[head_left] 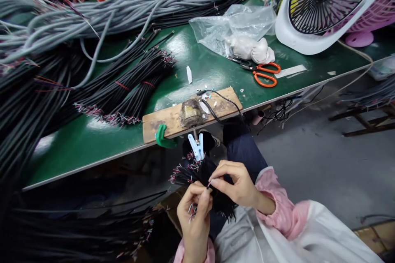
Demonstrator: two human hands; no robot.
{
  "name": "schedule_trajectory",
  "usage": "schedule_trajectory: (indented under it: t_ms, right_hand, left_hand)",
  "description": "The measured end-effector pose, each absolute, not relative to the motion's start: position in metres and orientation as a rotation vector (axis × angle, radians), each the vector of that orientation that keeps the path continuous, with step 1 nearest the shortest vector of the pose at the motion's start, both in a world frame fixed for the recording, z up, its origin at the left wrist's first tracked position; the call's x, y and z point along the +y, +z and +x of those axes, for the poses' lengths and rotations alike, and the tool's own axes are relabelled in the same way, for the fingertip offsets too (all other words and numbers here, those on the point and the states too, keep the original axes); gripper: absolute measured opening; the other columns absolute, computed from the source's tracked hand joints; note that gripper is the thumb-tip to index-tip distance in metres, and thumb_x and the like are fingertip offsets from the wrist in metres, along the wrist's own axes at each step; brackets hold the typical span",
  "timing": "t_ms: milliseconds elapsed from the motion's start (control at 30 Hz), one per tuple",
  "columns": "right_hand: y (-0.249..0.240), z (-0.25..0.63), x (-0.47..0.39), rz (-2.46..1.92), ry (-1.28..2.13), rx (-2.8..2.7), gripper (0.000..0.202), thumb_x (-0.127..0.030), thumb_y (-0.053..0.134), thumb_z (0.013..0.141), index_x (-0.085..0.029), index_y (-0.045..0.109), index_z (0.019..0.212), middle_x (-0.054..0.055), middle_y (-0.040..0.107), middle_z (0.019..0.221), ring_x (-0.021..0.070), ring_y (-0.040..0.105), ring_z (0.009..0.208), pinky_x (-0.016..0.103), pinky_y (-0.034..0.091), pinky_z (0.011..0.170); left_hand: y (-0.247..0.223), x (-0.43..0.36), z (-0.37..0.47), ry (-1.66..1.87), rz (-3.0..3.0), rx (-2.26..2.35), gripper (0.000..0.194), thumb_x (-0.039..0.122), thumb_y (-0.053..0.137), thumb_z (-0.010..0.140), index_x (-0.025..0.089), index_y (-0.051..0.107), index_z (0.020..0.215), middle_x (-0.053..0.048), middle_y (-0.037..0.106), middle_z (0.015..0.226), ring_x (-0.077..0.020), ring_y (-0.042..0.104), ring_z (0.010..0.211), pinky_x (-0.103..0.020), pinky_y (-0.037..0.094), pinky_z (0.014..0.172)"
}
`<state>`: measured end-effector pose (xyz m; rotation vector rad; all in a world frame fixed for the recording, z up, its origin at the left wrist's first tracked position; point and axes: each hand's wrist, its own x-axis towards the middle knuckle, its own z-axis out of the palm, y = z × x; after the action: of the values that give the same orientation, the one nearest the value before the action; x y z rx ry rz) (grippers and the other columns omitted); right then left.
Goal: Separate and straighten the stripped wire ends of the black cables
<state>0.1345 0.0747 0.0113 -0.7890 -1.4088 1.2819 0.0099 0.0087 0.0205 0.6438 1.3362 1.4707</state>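
My left hand [196, 209] pinches the end of a black cable [208, 187] between thumb and forefinger, and more wire ends show at its palm. My right hand [236, 183] closes thumb and fingertips on the thin coloured wires at that same end. Both hands meet over my lap, fingertips almost touching. Behind them lies a bundle of black cables [188, 172] with red and white stripped ends. Just above it, a light blue clip [196, 146] hangs from the shaft of a small motor [191, 113] on a wooden board [162, 125].
A green clamp [165, 137] grips the board at the table edge. The green table [166, 78] bears grey cables [123, 6], black cable bundles [123, 86], orange-handled scissors [266, 74], a plastic bag [234, 24] and a white fan [324, 4]. A wooden stool [367, 119] stands right.
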Motion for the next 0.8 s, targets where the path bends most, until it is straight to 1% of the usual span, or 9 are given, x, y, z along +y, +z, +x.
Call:
schedule_trajectory:
  t_ms: [67,167,267,333,400,500,633,800]
  right_hand:
    - [0.0134,0.1333,0.0726,-0.808,1.232,-1.428,0.019,-0.027,0.066,0.092,-0.016,0.073,0.079,0.005,0.068,0.069,0.0147,0.059,0.062,0.027,0.05,0.059]
    - [0.0134,0.1327,0.07,-0.809,1.174,-1.456,0.015,-0.021,0.065,0.089,-0.017,0.071,0.077,0.003,0.066,0.067,0.0141,0.057,0.059,0.026,0.049,0.056]
    - [0.0123,0.1325,0.0698,-0.809,1.171,-1.431,0.01,-0.017,0.067,0.086,-0.016,0.073,0.079,0.004,0.067,0.068,0.0139,0.059,0.059,0.025,0.05,0.056]
    - [0.0123,0.1317,0.0707,-0.798,1.202,-1.418,0.007,-0.017,0.069,0.085,-0.016,0.076,0.085,0.005,0.07,0.072,0.0141,0.061,0.06,0.025,0.052,0.057]
    - [0.0129,0.1302,0.0716,-0.783,1.236,-1.428,0.009,-0.018,0.069,0.085,-0.016,0.077,0.089,0.006,0.072,0.075,0.0142,0.062,0.061,0.025,0.053,0.058]
    - [0.0138,0.1274,0.072,-0.787,1.221,-1.44,0.011,-0.019,0.066,0.087,-0.016,0.077,0.084,0.005,0.071,0.071,0.014,0.061,0.06,0.025,0.052,0.057]
    - [0.0147,0.1256,0.0714,-0.799,1.159,-1.461,0.011,-0.014,0.065,0.082,-0.016,0.075,0.079,0.003,0.069,0.066,0.0135,0.058,0.055,0.024,0.05,0.053]
    - [0.0157,0.1251,0.0704,-0.817,1.215,-1.423,0.01,-0.014,0.068,0.082,-0.016,0.078,0.084,0.004,0.071,0.069,0.0136,0.06,0.057,0.024,0.051,0.055]
  left_hand:
    - [0.0194,0.0092,0.0098,1.498,0.642,1.318,0.031,0.034,0.077,0.085,0.017,0.061,0.065,0.005,0.043,0.061,-0.0052,0.032,0.048,-0.016,0.028,0.044]
    - [0.0168,0.0099,0.0087,1.528,0.637,1.293,0.031,0.034,0.076,0.086,0.016,0.062,0.065,0.006,0.043,0.059,-0.0041,0.03,0.046,-0.016,0.027,0.044]
    - [0.0157,0.0093,0.0076,1.515,0.635,1.267,0.031,0.033,0.075,0.087,0.016,0.061,0.066,0.005,0.045,0.061,-0.0039,0.03,0.046,-0.016,0.026,0.044]
    - [0.016,0.0088,0.0075,1.511,0.626,1.257,0.03,0.032,0.075,0.087,0.016,0.06,0.066,0.005,0.045,0.063,-0.0045,0.032,0.048,-0.016,0.026,0.045]
    - [0.0166,0.0088,0.0077,1.513,0.617,1.256,0.031,0.031,0.075,0.087,0.016,0.059,0.066,0.005,0.044,0.064,-0.0052,0.033,0.049,-0.017,0.028,0.046]
    - [0.0169,0.0097,0.0079,1.522,0.621,1.247,0.032,0.03,0.075,0.086,0.016,0.057,0.064,0.005,0.041,0.062,-0.0052,0.031,0.048,-0.017,0.028,0.045]
    - [0.0171,0.0107,0.0076,1.54,0.606,1.262,0.032,0.032,0.077,0.085,0.016,0.058,0.064,0.005,0.043,0.062,-0.0053,0.032,0.048,-0.016,0.028,0.045]
    - [0.0181,0.0091,0.0077,1.548,0.652,1.289,0.031,0.032,0.077,0.085,0.017,0.06,0.064,0.005,0.043,0.062,-0.0059,0.033,0.048,-0.017,0.029,0.044]
